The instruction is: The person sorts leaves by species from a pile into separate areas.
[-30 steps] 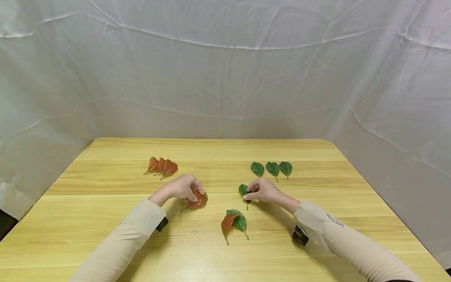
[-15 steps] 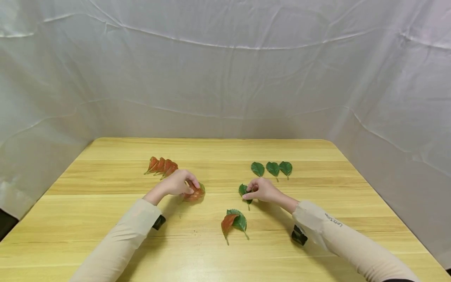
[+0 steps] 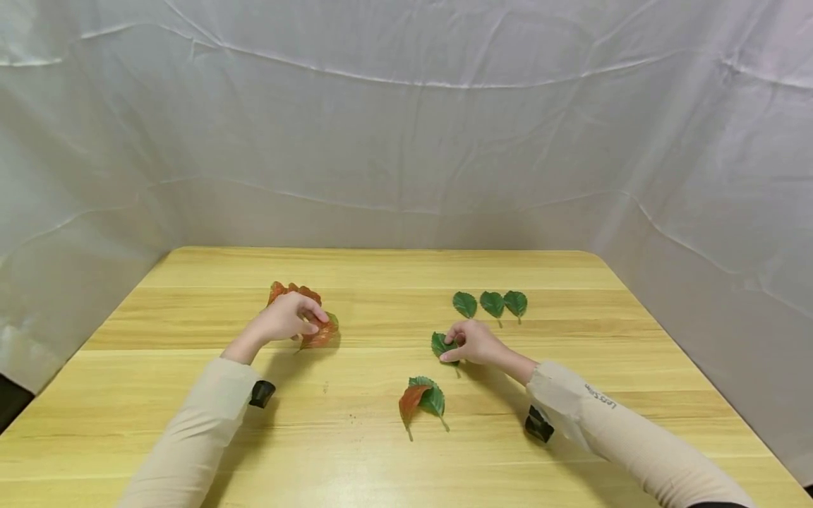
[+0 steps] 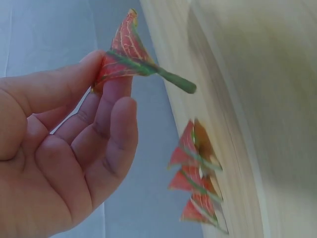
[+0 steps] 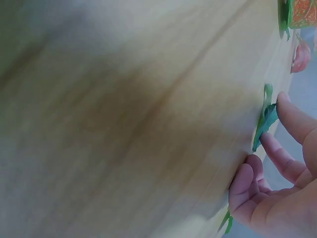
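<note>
My left hand (image 3: 284, 319) pinches a red leaf (image 3: 322, 333) with a green edge between thumb and fingertips. In the left wrist view this leaf (image 4: 130, 52) is held up by its blade, its green stem sticking out free. Just beyond that hand lies a row of overlapping red leaves (image 3: 310, 293), partly hidden behind it in the head view. My right hand (image 3: 480, 344) has thumb and index finger on a green leaf (image 3: 440, 343) right of the table's middle. The right wrist view shows this leaf (image 5: 265, 120) slightly bent between those fingertips, close to the tabletop.
Several green leaves (image 3: 492, 303) lie in a row beyond my right hand. Nearer me, a red leaf (image 3: 411, 406) overlaps another green leaf (image 3: 433, 400). The wooden table (image 3: 356, 466) is bordered by pale hanging cloth (image 3: 406, 155) at the back and sides.
My left hand has carried the red leaf left and away from me, up to the row of red leaves. My right hand stays nearly in place; its green leaf has shifted slightly right.
</note>
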`<state>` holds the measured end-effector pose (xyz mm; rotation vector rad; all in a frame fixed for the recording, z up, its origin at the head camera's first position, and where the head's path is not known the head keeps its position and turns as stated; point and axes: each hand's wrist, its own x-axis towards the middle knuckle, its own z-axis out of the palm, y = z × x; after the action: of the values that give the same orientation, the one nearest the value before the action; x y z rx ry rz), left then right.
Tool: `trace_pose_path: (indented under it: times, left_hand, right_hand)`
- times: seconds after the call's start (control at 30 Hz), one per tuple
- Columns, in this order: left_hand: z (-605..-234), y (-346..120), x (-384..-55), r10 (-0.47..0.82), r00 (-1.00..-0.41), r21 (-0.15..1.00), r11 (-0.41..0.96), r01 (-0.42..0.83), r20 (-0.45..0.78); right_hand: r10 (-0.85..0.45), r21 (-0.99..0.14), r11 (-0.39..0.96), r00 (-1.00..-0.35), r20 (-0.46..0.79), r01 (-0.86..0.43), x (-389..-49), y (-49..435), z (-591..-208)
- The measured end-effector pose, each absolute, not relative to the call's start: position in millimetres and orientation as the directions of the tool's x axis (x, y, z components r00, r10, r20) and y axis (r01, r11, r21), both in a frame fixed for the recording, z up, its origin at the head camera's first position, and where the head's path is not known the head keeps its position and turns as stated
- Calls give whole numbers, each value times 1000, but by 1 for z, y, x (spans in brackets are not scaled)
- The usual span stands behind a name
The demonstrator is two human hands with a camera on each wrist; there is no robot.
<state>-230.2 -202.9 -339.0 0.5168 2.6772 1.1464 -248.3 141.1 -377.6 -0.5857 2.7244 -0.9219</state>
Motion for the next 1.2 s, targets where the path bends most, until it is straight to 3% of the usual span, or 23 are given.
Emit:
trace_pose_path:
  times: [0.8, 1.2]
  left_hand:
    - [-333, -269, -222, 186, -980, 737, 672, 75, -71]
    - [-337, -281, -224, 139, -983, 681, 732, 21, -120]
  right_hand:
    - [-430, -606, 735, -900, -72, -303, -247, 143, -377]
    - [-438, -602, 735, -896, -68, -314, -246, 143, -376]
